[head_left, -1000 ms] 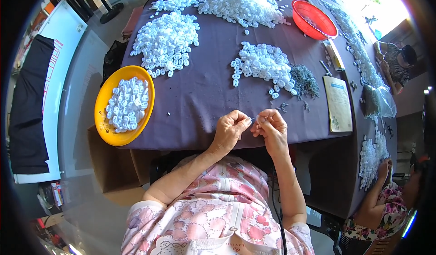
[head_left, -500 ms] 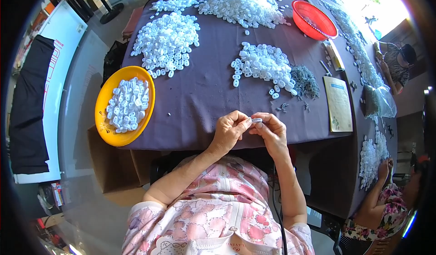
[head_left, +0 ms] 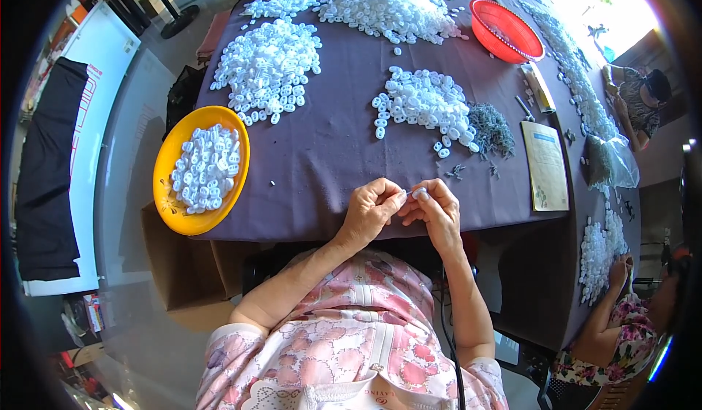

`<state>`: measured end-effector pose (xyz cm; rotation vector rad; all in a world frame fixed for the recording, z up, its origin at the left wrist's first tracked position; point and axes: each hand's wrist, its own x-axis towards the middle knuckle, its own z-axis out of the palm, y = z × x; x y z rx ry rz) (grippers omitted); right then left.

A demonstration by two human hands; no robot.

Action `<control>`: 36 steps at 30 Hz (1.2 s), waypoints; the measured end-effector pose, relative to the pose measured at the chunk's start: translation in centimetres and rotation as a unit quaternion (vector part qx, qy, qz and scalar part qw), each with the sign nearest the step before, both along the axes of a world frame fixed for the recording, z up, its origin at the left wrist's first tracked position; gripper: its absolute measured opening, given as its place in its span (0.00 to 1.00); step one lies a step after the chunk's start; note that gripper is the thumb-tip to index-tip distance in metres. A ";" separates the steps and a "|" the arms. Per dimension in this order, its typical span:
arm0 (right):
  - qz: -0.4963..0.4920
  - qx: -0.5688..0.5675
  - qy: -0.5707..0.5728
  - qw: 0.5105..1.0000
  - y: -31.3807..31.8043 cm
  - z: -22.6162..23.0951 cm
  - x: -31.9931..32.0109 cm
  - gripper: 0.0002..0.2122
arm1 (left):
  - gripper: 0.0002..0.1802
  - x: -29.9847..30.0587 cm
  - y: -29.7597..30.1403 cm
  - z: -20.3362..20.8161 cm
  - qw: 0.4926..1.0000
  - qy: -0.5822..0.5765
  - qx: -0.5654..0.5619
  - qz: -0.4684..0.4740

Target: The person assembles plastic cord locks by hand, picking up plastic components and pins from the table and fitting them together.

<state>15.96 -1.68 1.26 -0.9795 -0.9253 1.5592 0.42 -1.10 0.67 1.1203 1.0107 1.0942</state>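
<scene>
Over the table's near edge, my left hand [head_left: 374, 207] is closed in a pinch at thumb and forefinger. A bit of white shows at its fingertips, too small to make out fully. My right hand [head_left: 439, 213] is close beside it, thumb and forefinger pinched together over a small white plastic piece, mostly hidden by the fingers. Ahead of the hands lies a pile of white oval plastic pieces with two holes [head_left: 424, 101]. Touching its right side is a heap of small grey-green parts [head_left: 491, 130], a few of them loose nearer to me.
A yellow bowl [head_left: 164, 191] of white pieces stands at the left edge. Larger white piles [head_left: 267, 66] lie farther back. A red basket [head_left: 479, 26] and a booklet [head_left: 545, 169] are on the right. Two other people work at the right; one person's hand [head_left: 621, 270] is at a white pile.
My right hand has shifted slightly and turned, its lower fingers now more curled. The white piece that showed plainly between my hands is now mostly covered. My left hand stays nearly still.
</scene>
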 end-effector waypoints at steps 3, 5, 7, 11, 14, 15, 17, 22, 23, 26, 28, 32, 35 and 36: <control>0.024 0.017 -0.052 0.998 0.0 -0.4 0.3 0.06 | 0.04 -0.1 0.1 -0.2 1.000 0.001 -0.003 -0.005; 0.023 0.021 -0.053 0.998 0.0 -0.5 0.2 0.06 | 0.04 -0.1 0.2 -0.2 1.000 -0.003 -0.001 -0.012; 0.022 0.026 -0.054 0.998 0.0 -0.7 0.1 0.08 | 0.04 -0.2 0.1 0.0 1.000 0.001 -0.006 -0.014; 0.008 0.062 -0.060 0.996 0.0 -1.1 -0.1 0.11 | 0.04 -0.2 0.0 -0.3 1.000 0.012 0.002 -0.011; 0.001 0.063 -0.084 0.995 -0.1 -0.8 -0.2 0.11 | 0.03 -0.2 0.1 -0.3 1.000 0.019 0.003 -0.010; -0.003 0.050 -0.095 0.994 -0.1 -0.7 -0.2 0.11 | 0.03 -0.2 0.1 -0.3 1.000 0.020 0.004 -0.009; -0.001 0.054 -0.103 0.993 -0.1 -0.9 0.0 0.11 | 0.03 -0.1 -0.1 -0.1 1.000 0.027 0.004 -0.006; 0.026 0.077 -0.127 0.989 0.0 -1.0 0.0 0.11 | 0.03 -0.2 0.1 -0.4 1.000 0.022 0.001 -0.007; 0.023 0.094 -0.130 0.987 0.0 -1.0 0.0 0.11 | 0.04 -0.1 0.1 -0.4 1.000 0.019 0.009 -0.005; 0.021 0.120 -0.138 0.983 0.1 -1.0 -0.1 0.11 | 0.04 -0.2 0.1 0.2 0.999 0.045 -0.007 -0.021; 0.020 0.129 -0.142 0.981 0.1 -1.0 -0.3 0.11 | 0.05 -0.1 0.1 0.1 0.999 0.036 -0.015 -0.014; -0.021 0.101 -0.128 0.986 0.0 -1.6 -0.6 0.12 | 0.06 0.1 0.0 -0.3 0.999 -0.008 -0.050 0.004; -0.029 0.098 -0.125 0.987 0.0 -1.5 -0.9 0.12 | 0.06 0.2 0.2 -0.2 0.998 -0.036 -0.057 0.016; -0.027 0.100 -0.118 0.988 -0.1 -1.5 -1.0 0.12 | 0.06 0.2 0.2 -0.3 0.998 -0.036 -0.057 0.017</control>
